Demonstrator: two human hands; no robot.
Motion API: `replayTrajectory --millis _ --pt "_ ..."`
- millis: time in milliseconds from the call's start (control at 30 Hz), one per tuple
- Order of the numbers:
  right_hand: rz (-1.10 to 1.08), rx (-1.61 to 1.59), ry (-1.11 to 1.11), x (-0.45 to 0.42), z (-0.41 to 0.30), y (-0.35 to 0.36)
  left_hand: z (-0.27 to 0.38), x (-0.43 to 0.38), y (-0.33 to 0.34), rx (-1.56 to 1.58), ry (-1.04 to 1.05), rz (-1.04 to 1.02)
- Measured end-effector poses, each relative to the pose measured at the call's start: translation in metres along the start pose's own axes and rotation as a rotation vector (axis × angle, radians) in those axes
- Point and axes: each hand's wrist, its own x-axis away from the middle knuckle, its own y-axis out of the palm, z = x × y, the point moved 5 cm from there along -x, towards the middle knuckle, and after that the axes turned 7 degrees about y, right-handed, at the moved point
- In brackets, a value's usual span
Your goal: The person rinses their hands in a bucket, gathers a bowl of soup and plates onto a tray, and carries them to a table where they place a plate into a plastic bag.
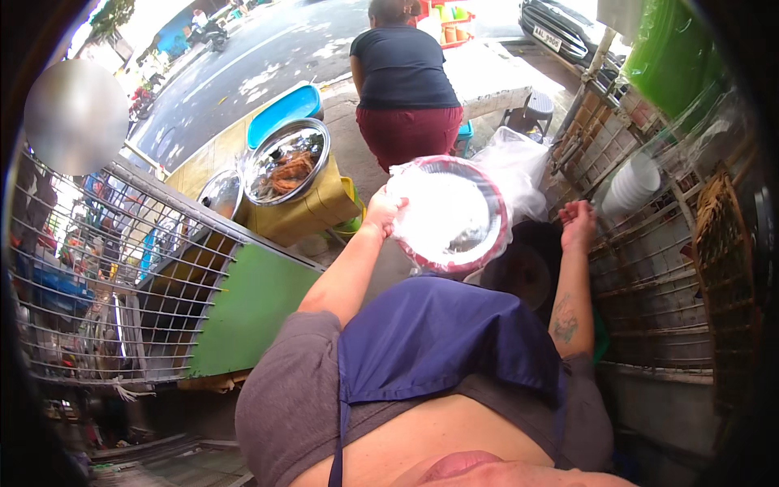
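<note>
My left hand (380, 214) grips the left rim of a red-edged plate (504, 222) wrapped in clear plastic, held in front of my chest. Glare whitens much of the plate's face. To the right, my right hand (577, 224) is raised with its fingers slightly bent, and I see nothing in it. A stack of white cups (631, 184) in clear plastic hangs just beyond those fingers. Behind the plate's right edge is a translucent white plastic bag (514, 164). Below it sits a dark round pan or pot (523, 268), partly hidden by the plate and my apron.
Lidded trays, one holding browned food (292, 173), stand on a yellow-covered table (292, 230). Ahead, a person (405, 73) bends away from me. A wire grille (122, 268) and green panel (255, 310) flank my left; a lattice wall (651, 286) flanks my right.
</note>
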Motion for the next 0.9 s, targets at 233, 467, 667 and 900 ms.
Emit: replayTrajectory --millis 233,467,667,900 --pt "-0.747 0.243 0.572 0.016 0.067 0.038 0.015 0.001 0.009 0.082 0.038 0.034" --pt "-0.627 0.135 -0.167 0.006 -0.004 0.120 -0.012 -0.030 -0.031 0.058 0.183 -0.097" --pt "-0.610 0.129 0.459 0.000 0.006 0.094 0.019 -0.010 -0.005 0.107 0.151 0.053" --pt "-0.545 0.318 0.242 0.013 0.027 0.106 0.014 -0.016 -0.014 0.090 0.161 -0.010"
